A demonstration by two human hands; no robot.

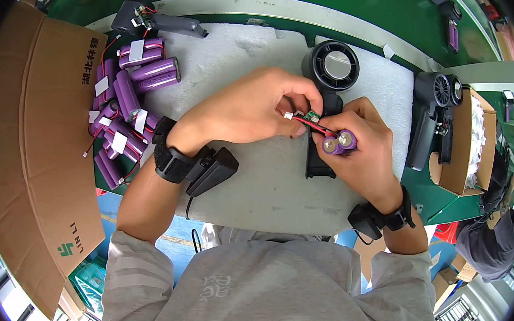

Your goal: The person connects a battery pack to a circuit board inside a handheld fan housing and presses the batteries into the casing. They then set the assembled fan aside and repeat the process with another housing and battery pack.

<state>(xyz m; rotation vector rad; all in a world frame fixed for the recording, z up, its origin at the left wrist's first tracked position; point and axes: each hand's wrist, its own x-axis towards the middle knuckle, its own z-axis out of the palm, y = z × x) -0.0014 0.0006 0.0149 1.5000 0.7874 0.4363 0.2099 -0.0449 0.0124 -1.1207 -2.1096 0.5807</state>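
My right hand [361, 142] is closed around a purple two-cell battery pack [339, 142], its metal ends facing me. Red and black wires [319, 127] run from the pack toward a small white plug near my left fingertips. My left hand [262, 108] pinches close to a small green circuit board [312, 117]; how firmly it grips the board is partly hidden by the fingers. Beneath both hands lies a black handheld fan [334, 66] with a round head and silver centre. Its dark handle [319, 165] shows below the hands.
White foam sheet [237, 47] covers the bench. Several purple battery packs [128, 95] pile up at the left, beside a large cardboard box [30, 138]. An opened fan body [159, 22] lies at the far left. More fan parts [431, 115] and a small carton [478, 148] stand at the right.
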